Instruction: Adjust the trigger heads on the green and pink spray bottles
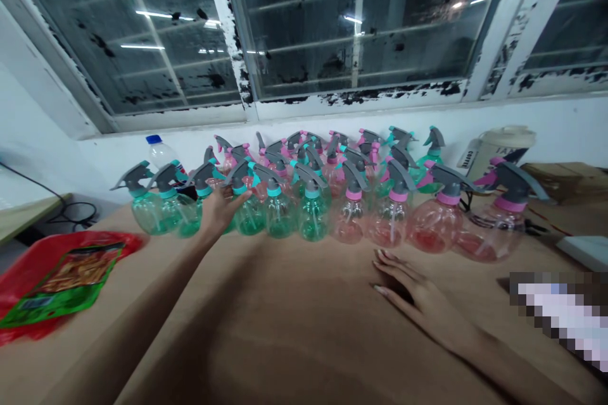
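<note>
A front row of spray bottles with grey trigger heads stands on the brown table. Those on the left are green with teal collars, and pink ones with pink collars stand on the right. My left hand [219, 210] is at the neck of a green spray bottle [251, 220], its thumb across the front and its other fingers partly hidden behind. Beside it stands another green spray bottle [278, 218]. My right hand [411, 291] rests low over the table, fingers stretched out and holding nothing, in front of a pink spray bottle [389, 228].
More spray bottles crowd behind the front row, against the wall. A blue-capped plastic bottle [160, 152] stands at the back left. On the left lies a green snack packet [80, 275] on a red plastic bag [28, 259]. A beige container [501, 149] and a cardboard box [565, 180] are back right.
</note>
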The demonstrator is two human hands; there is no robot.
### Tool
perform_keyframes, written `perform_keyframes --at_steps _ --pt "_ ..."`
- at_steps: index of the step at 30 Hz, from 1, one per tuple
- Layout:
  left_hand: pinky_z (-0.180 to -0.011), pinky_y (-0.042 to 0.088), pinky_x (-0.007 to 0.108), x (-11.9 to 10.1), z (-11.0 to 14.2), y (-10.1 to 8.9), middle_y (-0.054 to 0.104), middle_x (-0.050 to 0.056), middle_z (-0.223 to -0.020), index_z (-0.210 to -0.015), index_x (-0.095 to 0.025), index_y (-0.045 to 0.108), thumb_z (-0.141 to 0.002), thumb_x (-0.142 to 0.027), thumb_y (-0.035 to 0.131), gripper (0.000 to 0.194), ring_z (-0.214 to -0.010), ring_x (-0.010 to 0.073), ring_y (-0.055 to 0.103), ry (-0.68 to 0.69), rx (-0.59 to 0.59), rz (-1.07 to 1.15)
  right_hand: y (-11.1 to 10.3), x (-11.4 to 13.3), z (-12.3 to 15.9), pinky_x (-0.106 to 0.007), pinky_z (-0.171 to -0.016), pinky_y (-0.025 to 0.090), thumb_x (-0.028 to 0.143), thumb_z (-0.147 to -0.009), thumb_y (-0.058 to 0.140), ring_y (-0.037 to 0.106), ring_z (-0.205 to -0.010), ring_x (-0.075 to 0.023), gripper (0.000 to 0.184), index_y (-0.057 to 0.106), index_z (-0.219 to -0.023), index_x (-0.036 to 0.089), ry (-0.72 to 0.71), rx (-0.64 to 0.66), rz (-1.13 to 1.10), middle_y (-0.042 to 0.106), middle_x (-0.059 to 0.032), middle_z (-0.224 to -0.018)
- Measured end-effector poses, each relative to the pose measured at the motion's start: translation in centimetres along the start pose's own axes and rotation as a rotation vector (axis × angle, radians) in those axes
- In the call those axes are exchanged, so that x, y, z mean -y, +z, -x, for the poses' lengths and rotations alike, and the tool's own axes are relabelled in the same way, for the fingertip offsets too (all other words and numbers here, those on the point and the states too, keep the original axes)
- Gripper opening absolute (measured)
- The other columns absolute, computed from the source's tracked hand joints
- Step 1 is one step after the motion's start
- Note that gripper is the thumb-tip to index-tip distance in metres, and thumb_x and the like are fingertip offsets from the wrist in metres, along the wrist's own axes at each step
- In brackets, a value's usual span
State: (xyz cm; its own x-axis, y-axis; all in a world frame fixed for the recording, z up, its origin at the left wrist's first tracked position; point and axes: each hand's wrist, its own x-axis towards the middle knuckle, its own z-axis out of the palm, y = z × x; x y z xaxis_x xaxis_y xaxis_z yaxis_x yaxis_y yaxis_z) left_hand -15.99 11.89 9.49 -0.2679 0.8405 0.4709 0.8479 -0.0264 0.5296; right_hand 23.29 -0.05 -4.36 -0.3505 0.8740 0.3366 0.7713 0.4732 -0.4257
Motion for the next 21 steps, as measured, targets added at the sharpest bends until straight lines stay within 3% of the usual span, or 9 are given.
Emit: perform_keyframes --at_steps 6,9,13,15,18,21 --pt "-0.089 0.049 0.037 0.7 2.5 -1.0 0.059 0.012 -0.122 -0.119 -0.017 0.053 -0.076 -0.036 0.064 0.049 -0.112 0.0274 0.058 0.082 -0.123 0.037 -0.1 0.1 -0.1 -0.048 -0.108 0.036 0.046 -0.091 0.046 0.043 -0.129 -0.0255 0.048 0.051 -0.130 0.019 0.009 -0.005 -0.007 0.050 -0.0077 -0.138" --pt "-0.086 0.050 0.033 -0.1 4.7 -2.0 0.056 0.013 -0.120 -0.120 -0.016 0.052 -0.081 -0.040 0.057 0.046 -0.109 0.0246 0.057 0.159 -0.214 -0.011 -0.1 0.2 -0.1 -0.048 -0.108 0.036 0.046 -0.090 0.046 0.043 -0.129 -0.0254 0.048 0.051 -0.130 0.019 -0.002 -0.009 -0.013 0.050 -0.0079 -0.138" --pt "-0.068 0.052 0.030 -2.6 6.5 -2.0 0.067 0.004 -0.087 -0.106 -0.022 0.060 -0.086 -0.050 0.049 0.036 -0.079 0.0217 0.066 0.164 -0.029 -0.221 0.0 0.1 -0.1 -0.048 -0.108 0.036 0.047 -0.090 0.047 0.043 -0.129 -0.0251 0.049 0.051 -0.131 0.020 -0.003 -0.017 -0.016 0.051 -0.0072 -0.138" --pt "-0.064 0.051 0.034 -4.3 6.5 -1.2 0.066 0.003 -0.071 -0.103 -0.024 0.062 -0.083 -0.058 0.050 0.041 -0.069 0.0256 0.067 0.141 0.032 -0.280 0.1 0.0 -0.1 -0.048 -0.108 0.036 0.047 -0.090 0.047 0.043 -0.129 -0.0250 0.047 0.052 -0.129 0.021 -0.007 -0.022 -0.018 0.051 -0.0071 -0.138" --pt "-0.065 0.050 0.043 -6.5 5.8 0.5 0.068 0.011 -0.070 -0.112 -0.017 0.059 -0.079 -0.068 0.048 0.062 -0.076 0.0361 0.067 0.098 0.034 -0.436 0.2 -0.1 -0.1 -0.047 -0.108 0.036 0.046 -0.090 0.047 0.043 -0.129 -0.0248 0.046 0.053 -0.128 0.020 -0.016 -0.024 -0.013 0.051 -0.0077 -0.138" --pt "-0.069 0.049 0.044 -8.0 5.0 1.8 0.069 0.017 -0.076 -0.122 -0.012 0.053 -0.080 -0.070 0.042 0.073 -0.082 0.0388 0.068 0.092 0.059 -0.608 0.2 -0.2 -0.1 -0.047 -0.108 0.036 0.045 -0.090 0.047 0.042 -0.130 -0.0243 0.047 0.052 -0.129 0.020 -0.018 -0.015 -0.014 0.050 -0.0078 -0.139"
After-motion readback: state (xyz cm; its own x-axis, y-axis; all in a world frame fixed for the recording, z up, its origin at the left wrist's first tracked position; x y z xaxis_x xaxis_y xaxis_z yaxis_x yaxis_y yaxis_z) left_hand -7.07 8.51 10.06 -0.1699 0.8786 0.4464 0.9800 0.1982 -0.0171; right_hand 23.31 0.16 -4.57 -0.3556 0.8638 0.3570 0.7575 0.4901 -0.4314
